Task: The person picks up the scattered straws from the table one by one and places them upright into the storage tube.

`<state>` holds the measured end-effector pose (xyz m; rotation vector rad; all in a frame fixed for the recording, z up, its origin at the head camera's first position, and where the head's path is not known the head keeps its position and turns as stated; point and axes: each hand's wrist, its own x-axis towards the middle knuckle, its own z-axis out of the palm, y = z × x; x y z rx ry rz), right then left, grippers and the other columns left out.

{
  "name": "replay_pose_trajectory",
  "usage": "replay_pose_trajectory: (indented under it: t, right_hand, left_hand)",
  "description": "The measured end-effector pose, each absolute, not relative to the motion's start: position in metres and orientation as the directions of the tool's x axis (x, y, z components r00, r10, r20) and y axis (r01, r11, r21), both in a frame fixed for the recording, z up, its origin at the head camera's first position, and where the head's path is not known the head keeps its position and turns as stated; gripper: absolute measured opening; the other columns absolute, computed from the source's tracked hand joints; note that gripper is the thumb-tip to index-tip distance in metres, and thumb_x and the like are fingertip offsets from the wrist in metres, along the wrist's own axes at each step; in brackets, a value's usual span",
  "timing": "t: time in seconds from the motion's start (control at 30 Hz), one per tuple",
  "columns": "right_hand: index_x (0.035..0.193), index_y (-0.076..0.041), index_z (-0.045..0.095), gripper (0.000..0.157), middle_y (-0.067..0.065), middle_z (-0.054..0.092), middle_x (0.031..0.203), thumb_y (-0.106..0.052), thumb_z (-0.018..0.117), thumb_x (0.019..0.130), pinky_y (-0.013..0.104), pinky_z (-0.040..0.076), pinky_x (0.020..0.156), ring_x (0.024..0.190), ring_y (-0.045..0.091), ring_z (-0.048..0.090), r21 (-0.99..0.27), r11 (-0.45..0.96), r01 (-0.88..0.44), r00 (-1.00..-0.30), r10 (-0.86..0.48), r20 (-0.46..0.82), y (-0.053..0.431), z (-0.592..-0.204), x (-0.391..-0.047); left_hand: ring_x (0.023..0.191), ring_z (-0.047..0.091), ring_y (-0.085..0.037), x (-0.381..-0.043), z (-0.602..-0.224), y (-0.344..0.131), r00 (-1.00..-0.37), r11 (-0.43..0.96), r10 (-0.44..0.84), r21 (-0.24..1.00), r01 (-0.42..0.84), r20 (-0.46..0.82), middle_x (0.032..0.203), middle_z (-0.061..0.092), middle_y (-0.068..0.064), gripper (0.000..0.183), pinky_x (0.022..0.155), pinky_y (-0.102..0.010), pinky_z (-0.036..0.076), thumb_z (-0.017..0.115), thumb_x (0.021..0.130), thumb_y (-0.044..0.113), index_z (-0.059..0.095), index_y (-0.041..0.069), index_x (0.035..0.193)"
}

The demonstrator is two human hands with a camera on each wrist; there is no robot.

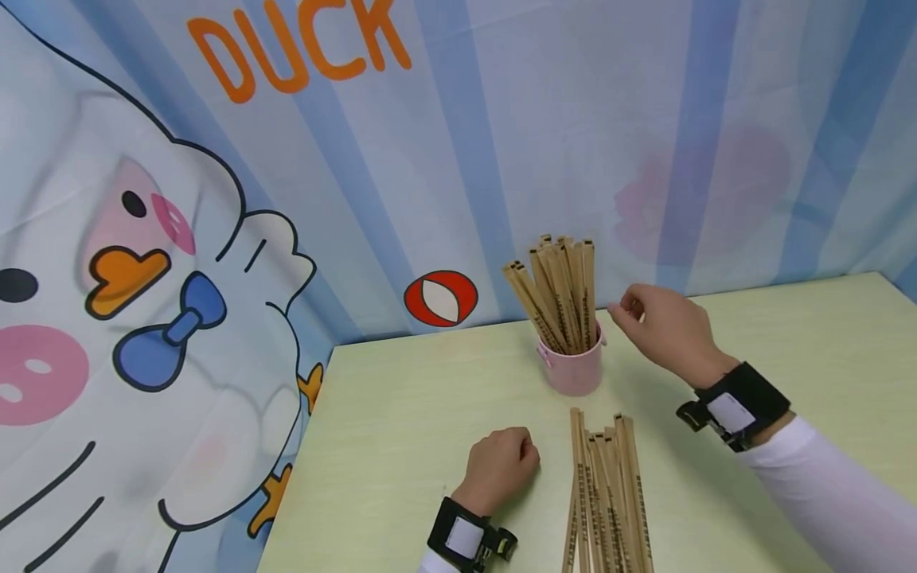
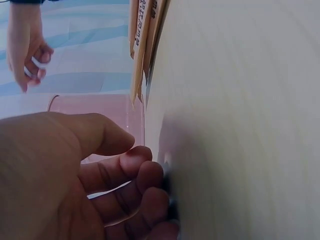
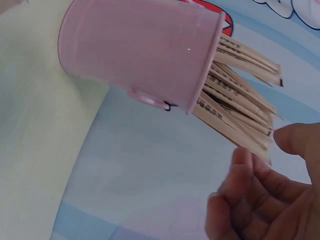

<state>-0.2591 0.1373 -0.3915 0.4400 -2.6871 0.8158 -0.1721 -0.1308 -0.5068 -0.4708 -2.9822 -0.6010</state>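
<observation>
Where the paper-wrapped sticks (image 1: 562, 294) stand: one pink bucket (image 1: 575, 377), leaning; slim, tan, black-printed.
Lying sticks (image 1: 618, 493): one matching bunch before the bucket; both bunches too overlapped to count.
Right hand (image 1: 666, 330): beside the bucket's right, half-curled, thumb apart, holding nothing.
Left hand (image 1: 501, 469): front-left of the bucket, loosely curled, holding nothing.
Table (image 1: 401, 430): one, beneath the bucket.

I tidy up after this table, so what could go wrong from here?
The pink bucket might tip if the right hand knocks it, since its sticks rise well above the rim. The left hand could brush the loose pile of sticks beside it and scatter them.
</observation>
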Motion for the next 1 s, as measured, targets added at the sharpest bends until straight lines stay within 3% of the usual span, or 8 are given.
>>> replay_pose_trajectory:
  t: [0.33, 0.47, 0.63, 1.0]
  right_hand:
    - [0.094, -0.004, 0.065, 0.034, 0.008, 0.066, 0.077, -0.035, 0.053, 0.098, 0.032, 0.037, 0.042, 0.050, 0.014, 0.047, -0.502, 0.810, -0.303, -0.951, -0.219, 0.220, 0.175, -0.415, -0.215]
    - [0.083, -0.006, 0.062, 0.027, 0.002, 0.056, 0.066, -0.022, 0.049, 0.099, 0.031, 0.033, 0.044, 0.050, 0.014, 0.042, -0.517, 0.808, -0.284, -0.958, -0.262, 0.116, 0.183, -0.433, -0.201]
    - [0.067, -0.013, 0.048, 0.033, -0.001, 0.043, 0.058, -0.011, 0.042, 0.099, 0.030, 0.028, 0.047, 0.049, 0.014, 0.035, -0.532, 0.804, -0.267, -0.955, -0.294, 0.036, 0.188, -0.457, -0.189]
    - [0.064, -0.013, 0.043, 0.029, -0.004, 0.032, 0.056, -0.008, 0.043, 0.092, 0.029, 0.026, 0.047, 0.050, 0.011, 0.032, -0.512, 0.831, -0.218, -0.957, -0.286, -0.056, 0.185, -0.486, -0.174]
  left_hand:
    - [0.045, 0.038, -0.006, -0.173, -0.507, -0.131, -0.953, 0.883, 0.279, 0.359, 0.302, 0.114, 0.054, 0.043, 0.008, 0.025, 0.040, -0.023, 0.029, 0.059, 0.084, 0.013, 0.049, 0.018, 0.061]
    - [0.046, 0.039, -0.006, -0.173, -0.508, -0.130, -0.953, 0.882, 0.282, 0.360, 0.303, 0.111, 0.054, 0.045, 0.008, 0.024, 0.040, -0.023, 0.030, 0.059, 0.084, 0.013, 0.051, 0.019, 0.062]
    - [0.046, 0.039, -0.005, -0.172, -0.507, -0.130, -0.952, 0.882, 0.285, 0.358, 0.307, 0.115, 0.054, 0.045, 0.009, 0.023, 0.041, -0.023, 0.030, 0.059, 0.083, 0.013, 0.051, 0.019, 0.062]
    - [0.045, 0.037, -0.006, -0.171, -0.507, -0.129, -0.953, 0.883, 0.280, 0.358, 0.303, 0.116, 0.053, 0.042, 0.008, 0.025, 0.040, -0.023, 0.028, 0.058, 0.082, 0.013, 0.048, 0.018, 0.060]
